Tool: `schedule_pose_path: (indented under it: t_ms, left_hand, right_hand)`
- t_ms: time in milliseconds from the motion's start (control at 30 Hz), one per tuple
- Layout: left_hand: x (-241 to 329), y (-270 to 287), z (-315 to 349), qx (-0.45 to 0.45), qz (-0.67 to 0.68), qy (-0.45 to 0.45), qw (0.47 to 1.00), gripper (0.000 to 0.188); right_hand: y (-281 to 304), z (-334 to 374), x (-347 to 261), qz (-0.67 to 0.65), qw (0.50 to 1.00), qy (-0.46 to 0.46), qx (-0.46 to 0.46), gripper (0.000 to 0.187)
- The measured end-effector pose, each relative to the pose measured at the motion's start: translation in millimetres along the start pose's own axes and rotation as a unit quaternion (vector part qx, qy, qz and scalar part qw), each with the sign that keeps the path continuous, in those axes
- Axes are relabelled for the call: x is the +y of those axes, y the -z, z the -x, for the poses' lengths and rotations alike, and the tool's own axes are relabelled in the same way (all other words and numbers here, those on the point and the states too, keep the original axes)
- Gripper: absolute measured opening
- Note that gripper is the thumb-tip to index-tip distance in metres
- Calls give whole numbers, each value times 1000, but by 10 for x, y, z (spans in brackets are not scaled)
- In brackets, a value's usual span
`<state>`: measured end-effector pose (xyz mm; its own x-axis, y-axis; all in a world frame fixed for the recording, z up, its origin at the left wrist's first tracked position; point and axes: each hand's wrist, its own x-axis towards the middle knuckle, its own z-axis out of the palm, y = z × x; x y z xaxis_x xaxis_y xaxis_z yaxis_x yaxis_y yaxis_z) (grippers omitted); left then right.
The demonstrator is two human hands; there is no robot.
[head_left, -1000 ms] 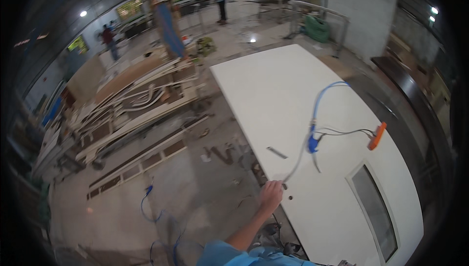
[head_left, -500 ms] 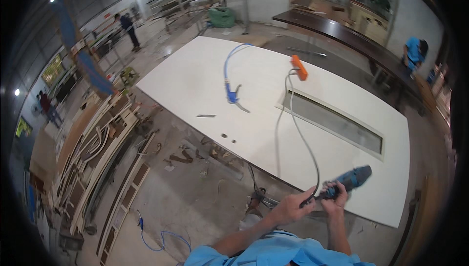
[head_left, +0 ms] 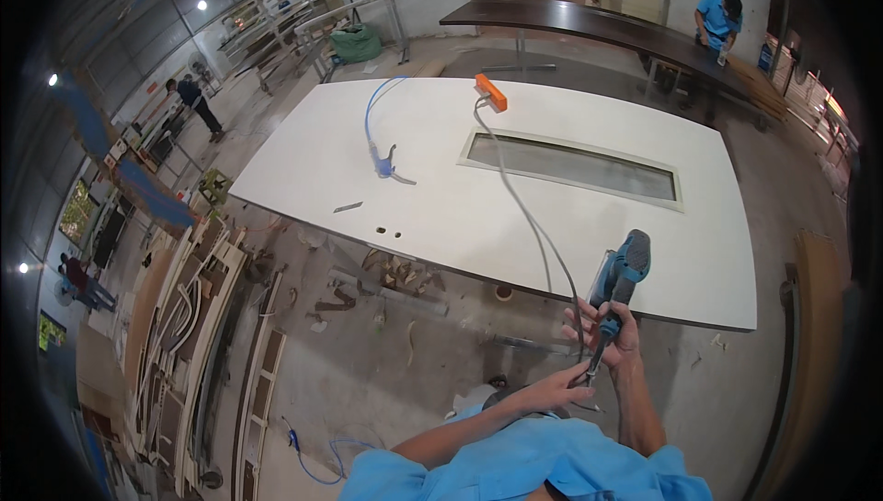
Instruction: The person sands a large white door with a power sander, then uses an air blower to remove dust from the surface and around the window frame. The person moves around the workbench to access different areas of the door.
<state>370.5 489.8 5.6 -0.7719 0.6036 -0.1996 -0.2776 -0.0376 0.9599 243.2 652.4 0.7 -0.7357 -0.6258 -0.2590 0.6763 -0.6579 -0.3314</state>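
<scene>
Gripping the blue power tool [head_left: 619,278] by its handle, the right hand [head_left: 614,335] has fingers curled shut; at its seven o'clock, the left hand [head_left: 561,389] pinches the grey cord [head_left: 526,216] over the white panel's [head_left: 441,197] near edge.

A blue-and-black power tool [head_left: 622,273] trailing a grey cord [head_left: 524,211] is showing against the plain white panel [head_left: 441,147]. A bright orange block [head_left: 491,92] is sitting at the far edge, a blue hose [head_left: 372,124] looping left of it.

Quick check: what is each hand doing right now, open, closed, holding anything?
Left hand: closed, pinching the grey power cable just below the tool.
Right hand: closed around the handle of the blue and black handheld power tool.
</scene>
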Motion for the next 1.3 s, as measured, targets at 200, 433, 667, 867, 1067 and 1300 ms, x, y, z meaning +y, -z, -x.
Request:
schedule_pose_path:
  t_ms: [200,433,667,867,1067,1300]
  left_hand:
    - [-44,-184,-72,-35,-51,14,998,47]
    - [-388,-449,-408,170,-77,55,981,40]
    - [-831,-1621,-1767,394,-83,51,914,40]
    - [-929,-3213,-2889,485,197,0,852,33]
    - [-787,-3911,-4068,519,40,-2,854,30]
    - [-191,-4033,-6184,633,79,-70,767,29]
  right_hand:
    - [-83,455,-457,37,997,-3,63,37]
    - [-26,1004,-1560,53,996,-18,69,39]
    - [307,2018,-3291,120,989,8,88,33]
    - [346,2598,-4951,171,983,51,37,36]
    - [545,2602,-6343,181,981,72,-1,35]
    - [1367,2251,-8185,207,978,0,-1,41]
